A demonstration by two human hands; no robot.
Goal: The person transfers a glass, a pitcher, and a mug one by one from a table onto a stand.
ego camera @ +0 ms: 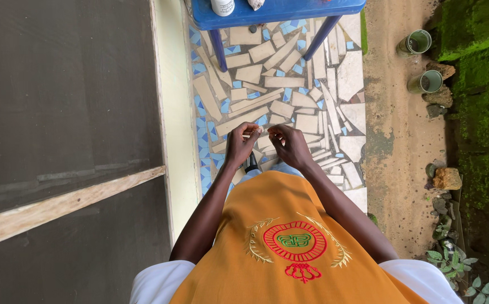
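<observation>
A small, thin pale object (249,135), too small to identify, sits between the fingertips of the left hand (241,145), just beside the right hand (289,144). The left hand's fingers are pinched closed on it. The right hand is curled, fingertips drawn together close to the left; whether it grips anything cannot be told. Both hands hover above an orange embroidered cloth (289,242) over a broken-tile floor (289,84). A blue bench (278,11) stands well beyond.

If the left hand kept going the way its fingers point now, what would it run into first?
The left hand points toward the right hand, so it would most likely meet those fingertips first; they look almost touching, though depth is unclear.
</observation>
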